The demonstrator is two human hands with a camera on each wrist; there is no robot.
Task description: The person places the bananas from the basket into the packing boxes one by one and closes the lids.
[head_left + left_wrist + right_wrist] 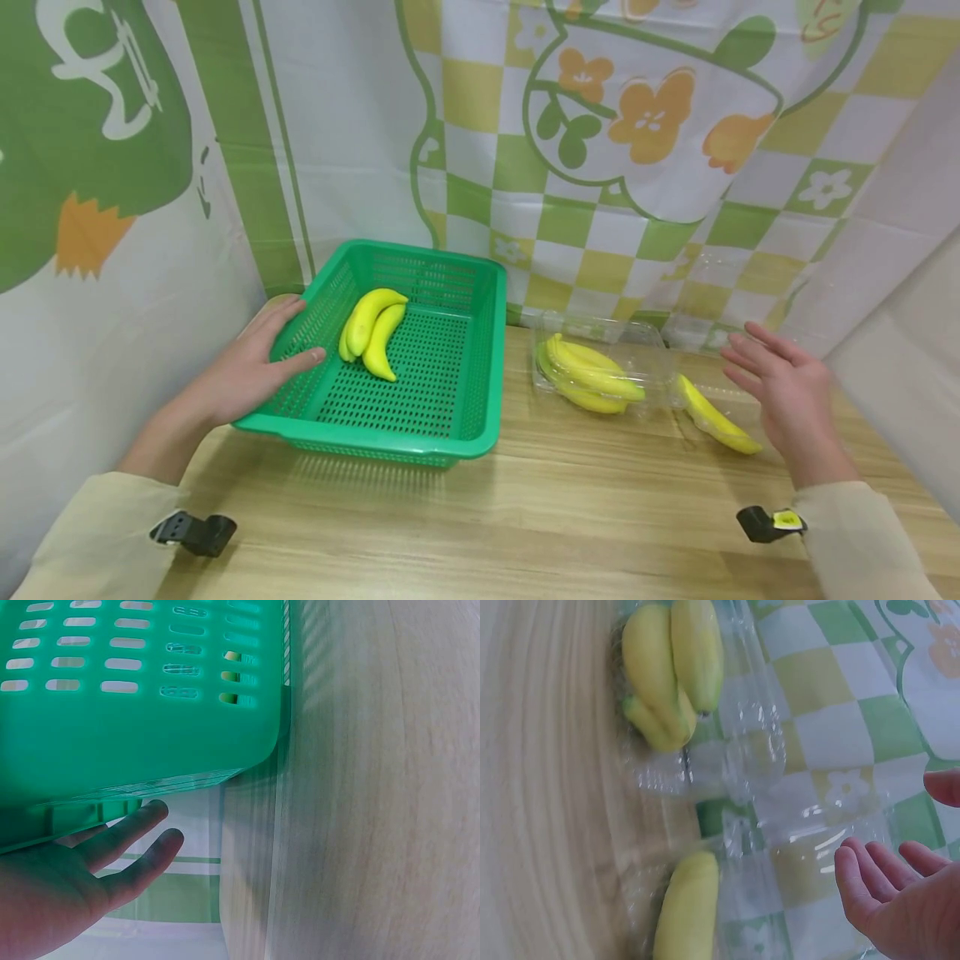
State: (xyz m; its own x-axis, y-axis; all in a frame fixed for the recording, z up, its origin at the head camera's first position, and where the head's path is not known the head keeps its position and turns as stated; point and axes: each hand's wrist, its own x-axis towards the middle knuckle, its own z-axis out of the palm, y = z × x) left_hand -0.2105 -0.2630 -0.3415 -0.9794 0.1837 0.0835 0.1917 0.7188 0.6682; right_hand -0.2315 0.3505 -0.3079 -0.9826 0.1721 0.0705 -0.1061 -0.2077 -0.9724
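A green plastic basket (420, 443) stands on the left of the table with a small cluster of yellow bananas (371, 323) inside. My left hand (251, 367) rests at its left rim, thumb over the inner side; in the left wrist view the extended fingers (139, 855) lie below the rim outside. A clear plastic box (651, 337) to the right of the basket holds several bananas (592, 375). Beside it, another clear plastic box (735, 889) holds a single banana (716, 417). My right hand (787, 392) hovers by this box's right side, fingers extended, holding nothing.
The wooden table (570, 517) runs along the front. A printed green and white cloth (517, 167) hangs right behind the basket and boxes, and pale cloth closes off both sides. A black strap mount (195, 533) sits on the left wrist, another (768, 523) on the right.
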